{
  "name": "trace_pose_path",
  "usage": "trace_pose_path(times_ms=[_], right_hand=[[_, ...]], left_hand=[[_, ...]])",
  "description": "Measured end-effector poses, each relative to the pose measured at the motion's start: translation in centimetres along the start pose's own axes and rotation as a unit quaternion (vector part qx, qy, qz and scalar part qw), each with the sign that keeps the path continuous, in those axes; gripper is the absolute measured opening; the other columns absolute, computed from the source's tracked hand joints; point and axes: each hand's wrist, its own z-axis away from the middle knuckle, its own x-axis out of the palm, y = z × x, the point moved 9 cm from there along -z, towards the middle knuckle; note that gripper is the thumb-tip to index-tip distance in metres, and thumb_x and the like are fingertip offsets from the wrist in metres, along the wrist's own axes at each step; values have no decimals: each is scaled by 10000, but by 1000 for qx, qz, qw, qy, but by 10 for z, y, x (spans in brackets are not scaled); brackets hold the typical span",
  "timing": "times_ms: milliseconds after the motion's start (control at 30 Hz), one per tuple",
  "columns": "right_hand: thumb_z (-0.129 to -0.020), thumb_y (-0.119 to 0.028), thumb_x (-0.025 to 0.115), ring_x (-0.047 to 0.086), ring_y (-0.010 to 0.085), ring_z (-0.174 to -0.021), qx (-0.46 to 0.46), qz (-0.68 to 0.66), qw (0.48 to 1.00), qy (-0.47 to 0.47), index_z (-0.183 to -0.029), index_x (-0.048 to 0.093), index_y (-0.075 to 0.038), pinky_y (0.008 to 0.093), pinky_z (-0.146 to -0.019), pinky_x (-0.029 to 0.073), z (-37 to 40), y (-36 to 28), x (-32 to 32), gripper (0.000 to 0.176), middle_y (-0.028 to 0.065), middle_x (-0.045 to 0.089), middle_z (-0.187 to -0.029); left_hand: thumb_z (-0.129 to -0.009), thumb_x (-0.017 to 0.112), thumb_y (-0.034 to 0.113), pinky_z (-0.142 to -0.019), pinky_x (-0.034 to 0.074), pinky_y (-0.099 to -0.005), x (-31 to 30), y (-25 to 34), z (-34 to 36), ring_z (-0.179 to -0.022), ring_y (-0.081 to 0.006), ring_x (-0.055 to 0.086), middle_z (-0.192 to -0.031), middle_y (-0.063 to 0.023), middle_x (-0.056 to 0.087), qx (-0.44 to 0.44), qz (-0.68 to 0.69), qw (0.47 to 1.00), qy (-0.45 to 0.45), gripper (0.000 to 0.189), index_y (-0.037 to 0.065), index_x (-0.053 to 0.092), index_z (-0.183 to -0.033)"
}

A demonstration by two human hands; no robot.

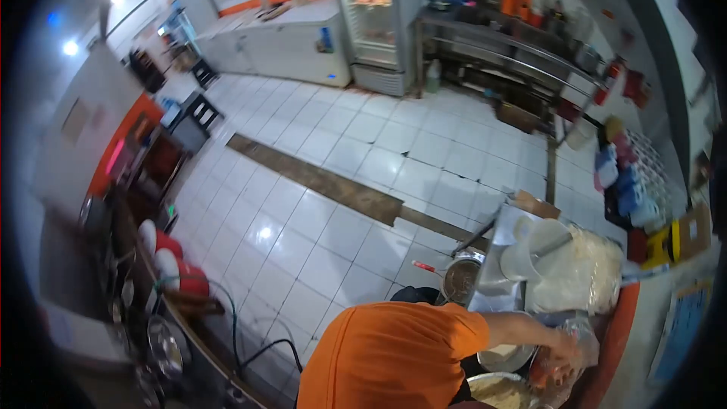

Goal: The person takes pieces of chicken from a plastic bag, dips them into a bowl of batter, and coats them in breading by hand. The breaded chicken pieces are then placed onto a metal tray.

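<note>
Left hand (564,342), grip unclear, apparently works a clear bag (585,342) near the bench (491,299)'s wall-side edge; steadying seems called for next; right hand (559,373) indistinct, grip unreadable.

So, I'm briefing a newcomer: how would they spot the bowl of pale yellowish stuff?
From the orange shirt, follow the bare arm right. Below it, at the picture's bottom edge, is the bowl. Unlike the round container above, that edge cuts it off.
</note>
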Motion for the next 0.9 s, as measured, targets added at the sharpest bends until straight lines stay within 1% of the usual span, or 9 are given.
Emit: trace_pose_path(times_ms=[167, 200, 267, 400, 467, 567, 700, 767, 900], right_hand=[[-985, -285, 591, 595, 311, -1169, -24, -114, 993, -26, -1277, 629, -84, 415, -968, 482, -22, -31, 36, 356, 169, 647, -1254], [-986, -281, 591, 596, 309, -1165, -20, -138, 990, -30, -1275, 628, -80, 413, -965, 483, -22, -34, 41, 354, 169, 647, -1251], [-986, -278, 591, 597, 306, -1161, -11, -151, 988, -40, -1273, 627, -77, 410, -963, 484, -21, -38, 52, 352, 168, 646, -1249], [-988, -261, 589, 600, 296, -1143, 10, -189, 980, -55, -1266, 621, -60, 400, -952, 489, -22, -34, 58, 344, 167, 644, -1237], [-989, -253, 589, 602, 290, -1134, 19, -214, 974, -66, -1262, 619, -52, 395, -947, 492, -22, -34, 62, 340, 166, 643, -1232], [-990, -243, 588, 604, 283, -1123, 32, -239, 968, -72, -1257, 615, -41, 389, -940, 496, -19, -33, 70, 335, 165, 642, -1224], [-992, -229, 587, 607, 274, -1107, 42, -252, 964, -79, -1250, 610, -27, 380, -931, 500, -15, -33, 72, 328, 164, 641, -1215], [-993, -222, 587, 609, 269, -1100, 50, -258, 961, -82, -1247, 608, -20, 376, -927, 503, -14, -32, 75, 325, 163, 640, -1210], [-995, -208, 586, 612, 260, -1084, 63, -269, 957, -83, -1240, 603, -6, 367, -918, 507, -9, -32, 79, 318, 162, 638, -1200]], left_hand=[[-629, 797, 228, -741, 520, -478, -15, -5, -18, -840, -355, 680, -922, -177, 708, 120, -11, 990, 76, 419, 109, 719, -1023], [-629, 797, 228, -741, 520, -478, -32, 5, -18, -840, -355, 680, -922, -177, 708, 108, -12, 991, 78, 419, 109, 719, -1023], [-602, 761, 209, -731, 510, -485, -75, 13, -14, -820, -368, 663, -791, -159, 669, -34, 92, 990, 103, 318, 30, 664, -846], [-586, 808, 229, -677, 524, -427, -77, 8, -38, -760, -267, 700, -778, -67, 729, -40, 24, 996, 76, 363, 131, 785, -934], [-567, 823, 238, -637, 523, -391, -124, 57, -30, -697, -197, 697, -706, -15, 721, 80, 57, 991, 91, 256, 121, 785, -792], [-568, 843, 254, -618, 521, -337, -140, 54, -43, -674, -166, 695, -727, 1, 732, -18, 108, 989, 97, 219, 111, 760, -712], [-628, 809, 207, -610, 525, -297, -167, 71, -34, -674, -157, 695, -719, -24, 731, 1, 201, 963, 179, 175, 72, 737, -713], [-689, 729, 116, -597, 537, -296, -165, 60, -15, -661, -161, 697, -710, -70, 728, -96, 324, 910, 241, 102, 25, 719, -734], [-720, 643, 29, -573, 546, -315, -125, 58, 6, -637, -180, 701, -702, -109, 721, -97, 429, 879, 184, 72, -9, 693, -756]])
